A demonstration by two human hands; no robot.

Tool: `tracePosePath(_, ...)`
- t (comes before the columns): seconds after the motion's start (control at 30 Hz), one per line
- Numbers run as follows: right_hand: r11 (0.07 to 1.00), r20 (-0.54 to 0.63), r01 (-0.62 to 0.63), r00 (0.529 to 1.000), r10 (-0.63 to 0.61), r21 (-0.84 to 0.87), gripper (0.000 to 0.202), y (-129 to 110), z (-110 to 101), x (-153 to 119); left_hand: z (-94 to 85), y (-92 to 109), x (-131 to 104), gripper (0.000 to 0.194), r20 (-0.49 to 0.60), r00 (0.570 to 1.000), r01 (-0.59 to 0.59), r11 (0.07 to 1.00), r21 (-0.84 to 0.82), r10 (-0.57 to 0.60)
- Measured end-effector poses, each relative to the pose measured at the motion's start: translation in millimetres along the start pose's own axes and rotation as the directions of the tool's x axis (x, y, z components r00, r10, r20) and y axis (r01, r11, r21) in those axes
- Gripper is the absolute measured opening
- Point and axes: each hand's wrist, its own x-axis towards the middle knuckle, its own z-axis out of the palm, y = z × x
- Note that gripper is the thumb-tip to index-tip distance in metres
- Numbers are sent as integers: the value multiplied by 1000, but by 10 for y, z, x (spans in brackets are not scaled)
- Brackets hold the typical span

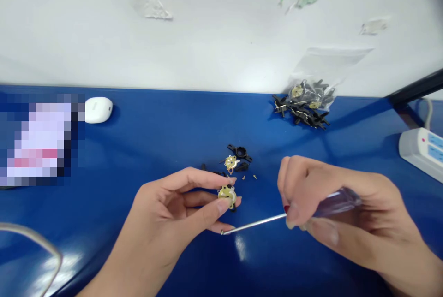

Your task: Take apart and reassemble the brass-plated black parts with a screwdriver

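Observation:
My left hand (183,214) pinches a small yellowish metal disc with tabs (226,194) between thumb and fingers; a dark part shows behind it, mostly hidden. Wrapped round a clear-handled screwdriver (259,221) is my right hand (339,214). The shaft points left, and a tiny screw seems to sit at its tip, just below the disc and close to a left fingertip. Beyond my left hand lie a second yellowish disc (231,163), a black bracket with a round hole (240,152), a small black piece (243,167) and two tiny screws (243,177).
A clear plastic bag (320,89) of black parts and discs leans on the wall, with loose black parts (308,116) before it. A white power strip (422,149) is at right. A white case (98,109) and a blurred-out device (38,140) lie left, above a grey cable (41,240).

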Motion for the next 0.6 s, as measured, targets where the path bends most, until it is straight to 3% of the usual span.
tracePosePath(0.33, 992, 91, 17, 995, -28, 123, 8, -14, 36, 35, 17, -9, -12, 13, 92, 995, 54, 996, -76, -47)
tracePosePath(0.43, 985, 120, 8, 992, -29, 171, 15, -5, 38, 60, 23, -9, -4, 15, 97, 992, 83, 992, -93, -74)
tracePosePath(0.6, 985, 107, -12, 994, -6, 169, 14, 23, 35, 25, 17, -23, -8, 16, 107, 991, 92, 991, -97, -81)
